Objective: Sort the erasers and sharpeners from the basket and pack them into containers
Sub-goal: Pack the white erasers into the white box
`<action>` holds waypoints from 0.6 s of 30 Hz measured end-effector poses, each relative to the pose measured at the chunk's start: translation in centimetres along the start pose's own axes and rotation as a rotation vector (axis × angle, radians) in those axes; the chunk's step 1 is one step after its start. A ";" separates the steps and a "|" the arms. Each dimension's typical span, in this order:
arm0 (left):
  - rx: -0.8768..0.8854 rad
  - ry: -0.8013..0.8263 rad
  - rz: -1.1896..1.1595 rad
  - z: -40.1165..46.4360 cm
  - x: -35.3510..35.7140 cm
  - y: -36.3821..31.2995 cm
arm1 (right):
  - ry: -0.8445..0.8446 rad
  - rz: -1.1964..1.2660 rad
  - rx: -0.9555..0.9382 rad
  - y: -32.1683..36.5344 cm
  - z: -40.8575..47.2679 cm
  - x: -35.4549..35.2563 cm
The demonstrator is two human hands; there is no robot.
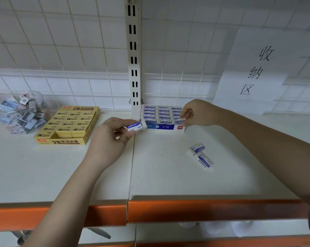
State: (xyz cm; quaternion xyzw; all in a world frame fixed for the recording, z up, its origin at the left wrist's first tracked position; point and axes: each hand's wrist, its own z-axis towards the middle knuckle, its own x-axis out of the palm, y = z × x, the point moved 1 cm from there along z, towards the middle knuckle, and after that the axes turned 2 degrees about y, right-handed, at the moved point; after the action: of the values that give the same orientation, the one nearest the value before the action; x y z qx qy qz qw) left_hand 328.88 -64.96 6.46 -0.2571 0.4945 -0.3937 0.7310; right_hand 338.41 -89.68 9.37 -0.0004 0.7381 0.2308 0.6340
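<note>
Pinching a blue-and-white sleeved eraser (pixel 136 126) in left hand (pixel 109 138) mid-frame; right hand (pixel 195 113) nipping another eraser (pixel 179 120) at the white-and-blue cardboard display box (pixel 162 127).

Jar (pixel 17 111) left of box (pixel 68 124); erasers (pixel 201 155) right

Two loose erasers (pixel 201 155), two boxes (pixel 67 125), one jar (pixel 18 111)

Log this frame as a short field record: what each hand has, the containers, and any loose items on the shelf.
left hand: grips one blue-and-white eraser
right hand: pinches an eraser at the white box's right front corner
white box: nearly full of blue-and-white erasers
yellow box: yellow 2B erasers, gap at front
clear jar: small mixed items, far left
loose erasers: two on the shelf, right of centre
</note>
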 end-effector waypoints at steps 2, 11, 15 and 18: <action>-0.002 0.001 0.003 0.1 0.0 0.1 | 0.017 -0.044 -0.005 0.0 0.1 -0.8; 0.001 -0.014 0.016 0.0 0.2 0.6 | -0.121 0.206 -0.006 -0.2 -0.8 0.3; 0.006 -0.009 0.012 -0.5 0.3 1.0 | -0.156 0.194 -0.006 -0.5 -0.7 1.0; 0.007 -0.015 0.024 -0.8 0.3 1.1 | -0.103 0.151 -0.005 -0.6 -0.6 0.4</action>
State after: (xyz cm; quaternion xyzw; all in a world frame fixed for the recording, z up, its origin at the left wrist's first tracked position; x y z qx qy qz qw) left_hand 328.59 -64.57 5.19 -0.2517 0.4905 -0.3848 0.7403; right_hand 337.97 -90.32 8.89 0.0657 0.7017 0.2793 0.6521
